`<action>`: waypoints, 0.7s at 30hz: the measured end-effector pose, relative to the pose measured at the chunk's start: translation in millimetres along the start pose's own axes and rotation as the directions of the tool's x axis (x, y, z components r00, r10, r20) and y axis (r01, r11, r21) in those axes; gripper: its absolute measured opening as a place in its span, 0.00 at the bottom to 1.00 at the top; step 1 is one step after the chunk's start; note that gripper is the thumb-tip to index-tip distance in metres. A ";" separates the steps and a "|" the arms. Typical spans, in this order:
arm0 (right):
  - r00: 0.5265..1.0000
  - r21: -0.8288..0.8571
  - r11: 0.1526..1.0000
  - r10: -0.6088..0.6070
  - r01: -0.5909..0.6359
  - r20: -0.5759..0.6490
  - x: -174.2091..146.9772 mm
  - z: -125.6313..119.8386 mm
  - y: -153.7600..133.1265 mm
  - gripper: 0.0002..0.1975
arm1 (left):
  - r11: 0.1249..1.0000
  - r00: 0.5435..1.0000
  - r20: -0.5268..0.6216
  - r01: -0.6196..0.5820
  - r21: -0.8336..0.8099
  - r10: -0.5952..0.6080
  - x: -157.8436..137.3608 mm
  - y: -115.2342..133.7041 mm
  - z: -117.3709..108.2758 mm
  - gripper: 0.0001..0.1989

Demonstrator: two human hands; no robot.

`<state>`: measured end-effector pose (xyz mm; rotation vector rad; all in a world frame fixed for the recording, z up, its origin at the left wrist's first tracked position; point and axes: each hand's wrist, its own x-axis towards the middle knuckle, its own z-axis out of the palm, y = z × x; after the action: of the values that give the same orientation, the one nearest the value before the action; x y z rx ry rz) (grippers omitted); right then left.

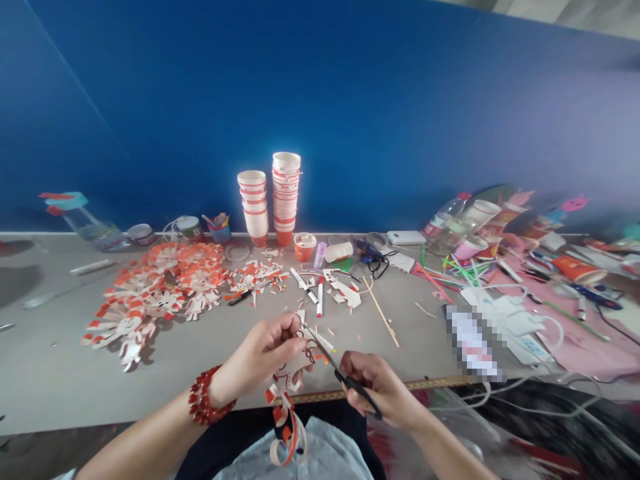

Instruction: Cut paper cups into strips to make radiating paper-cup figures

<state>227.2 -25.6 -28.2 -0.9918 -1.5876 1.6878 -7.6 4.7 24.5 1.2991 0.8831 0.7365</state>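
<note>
Between thumb and fingers, my left hand (273,350) pinches a white paper cutout (296,365) with dark drawn outlines. Curled red-and-white paper strips (289,437) dangle from its lower end, over my lap. My right hand (377,387) is closed round the handles of black scissors (357,387). Their blades point up and left and meet the upper edge of the cutout close to my left fingertips. Whether the blades are apart is too small to tell. Small paper scraps (327,339) lie on the table just beyond my hands.
Finished-looking paper figures (165,293) are heaped on the left. Two tall stacks of paper cups (286,200) stand by the blue wall. Markers (320,297), wooden sticks (381,312) and offcuts lie mid-table. A power strip (523,333) with cables, and a bottle (447,213), are on the right.
</note>
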 end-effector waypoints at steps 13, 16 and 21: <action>0.999 -0.132 0.991 0.000 0.005 0.036 -2.6 -7.6 -3.0 0.23 | 0.997 0.994 0.085 0.068 -0.031 -0.065 1.8 -0.2 -6.5 0.11; 0.998 -0.158 0.987 -0.026 0.033 0.049 -3.1 -9.6 -2.2 0.26 | 0.997 0.992 0.107 0.077 -0.020 -0.074 2.7 -1.3 -8.1 0.12; 0.998 -0.175 0.984 -0.025 0.034 0.053 -4.2 -11.9 -1.8 0.27 | 0.999 0.991 0.128 0.044 -0.001 -0.044 4.5 -1.3 -9.4 0.11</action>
<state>239.4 -22.6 -26.0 -1.0127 -1.8013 1.5849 -13.6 13.0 22.2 1.3043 0.8034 0.6129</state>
